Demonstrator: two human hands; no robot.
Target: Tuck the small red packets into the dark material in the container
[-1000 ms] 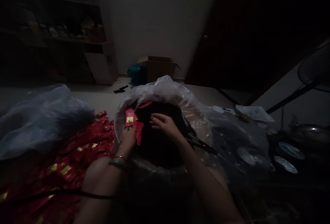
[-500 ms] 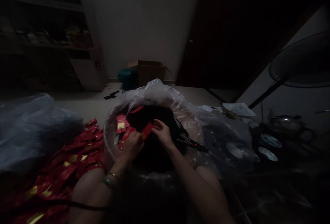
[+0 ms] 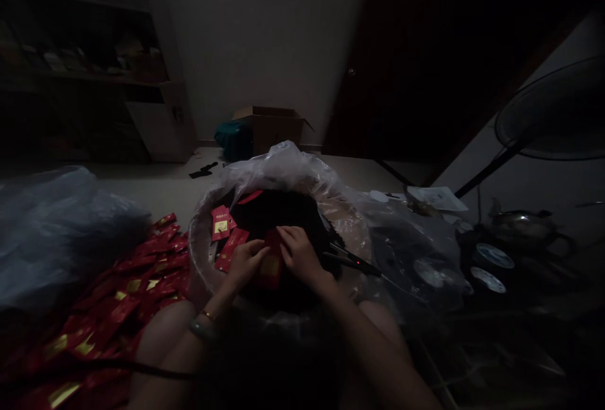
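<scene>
You hold 1 flat red rectangular packet with a gold panel [image 3: 270, 267] over the dark contents [image 3: 283, 207] of a round container lined with clear plastic [image 3: 293, 161]. Your left hand [image 3: 244, 264] grasps the packet's far left edge between thumb and fingers; your right hand [image 3: 301, 256] grips its far right edge, seemingly to steady it from 2 sides. Similar red packets [image 3: 232, 250] lie inside the container's left side, likely within easy reach. A long black tool with a red light [image 3: 352, 261] rests across the right side, apparently leaving the middle free.
</scene>
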